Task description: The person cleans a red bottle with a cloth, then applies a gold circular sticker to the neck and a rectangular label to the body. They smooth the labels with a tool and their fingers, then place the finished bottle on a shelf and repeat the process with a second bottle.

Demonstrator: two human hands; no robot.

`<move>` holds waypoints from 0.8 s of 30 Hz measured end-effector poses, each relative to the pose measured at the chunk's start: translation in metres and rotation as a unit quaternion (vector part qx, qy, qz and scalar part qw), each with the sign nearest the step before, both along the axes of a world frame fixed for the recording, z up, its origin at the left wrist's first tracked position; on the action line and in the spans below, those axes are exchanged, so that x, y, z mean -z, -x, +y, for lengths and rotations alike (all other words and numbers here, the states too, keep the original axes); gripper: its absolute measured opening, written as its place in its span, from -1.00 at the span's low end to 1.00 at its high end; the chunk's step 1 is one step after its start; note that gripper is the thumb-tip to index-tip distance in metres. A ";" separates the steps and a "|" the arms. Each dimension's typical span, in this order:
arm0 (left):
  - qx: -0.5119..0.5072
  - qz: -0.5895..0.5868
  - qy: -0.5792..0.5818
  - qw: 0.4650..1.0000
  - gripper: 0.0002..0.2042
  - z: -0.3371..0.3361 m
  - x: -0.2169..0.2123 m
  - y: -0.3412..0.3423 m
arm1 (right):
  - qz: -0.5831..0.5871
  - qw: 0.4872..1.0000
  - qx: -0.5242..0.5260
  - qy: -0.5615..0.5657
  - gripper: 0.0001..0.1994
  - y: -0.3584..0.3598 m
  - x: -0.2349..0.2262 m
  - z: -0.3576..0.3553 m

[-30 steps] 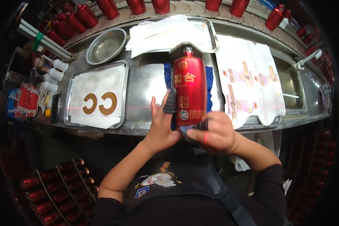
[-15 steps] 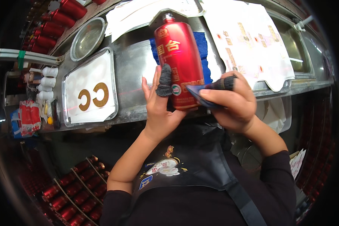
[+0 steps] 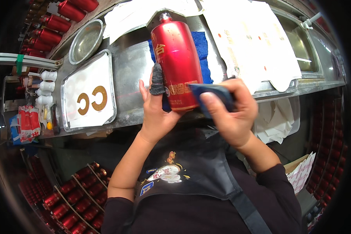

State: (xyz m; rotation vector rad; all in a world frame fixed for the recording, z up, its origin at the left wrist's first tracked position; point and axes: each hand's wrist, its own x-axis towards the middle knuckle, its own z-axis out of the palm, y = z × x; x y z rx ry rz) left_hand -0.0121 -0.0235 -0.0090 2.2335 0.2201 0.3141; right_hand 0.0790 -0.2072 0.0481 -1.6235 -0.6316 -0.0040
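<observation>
A glossy red bottle [image 3: 180, 58] with gold lettering lies tilted over a blue cloth [image 3: 201, 46], its neck pointing away from me. My left hand [image 3: 156, 117] grips it near the base, with the thumb by the bottom and a dark grey knitted finger cover on one finger along the bottle's left side. A flat dark blue piece like a scraper [image 3: 218, 99] is pinched in my right hand [image 3: 238, 117]. Its pointed corner is at the bottle's lower right side, by the gold band of print. Whether it touches the glass is unclear.
Left on the metal bench are a tray [image 3: 114, 97] with gold C-shaped decals on white paper and a steel bowl [image 3: 85, 42]. Printed decal sheets [image 3: 257, 46] lie right, beside a sink [image 3: 300, 43]. Red bottles [image 3: 72, 11] stand back left; racked bottles [image 3: 82, 204] are below.
The bottle has turned in my left hand, so its large gold lettering now sits at the left edge. My right hand has shifted slightly, and more of the blue piece's flat face shows.
</observation>
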 end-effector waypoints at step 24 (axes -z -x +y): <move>-0.073 -0.073 -0.147 0.984 -0.45 -0.023 0.002 0.027 | 0.022 0.999 0.036 0.008 -0.84 0.005 0.028 -0.006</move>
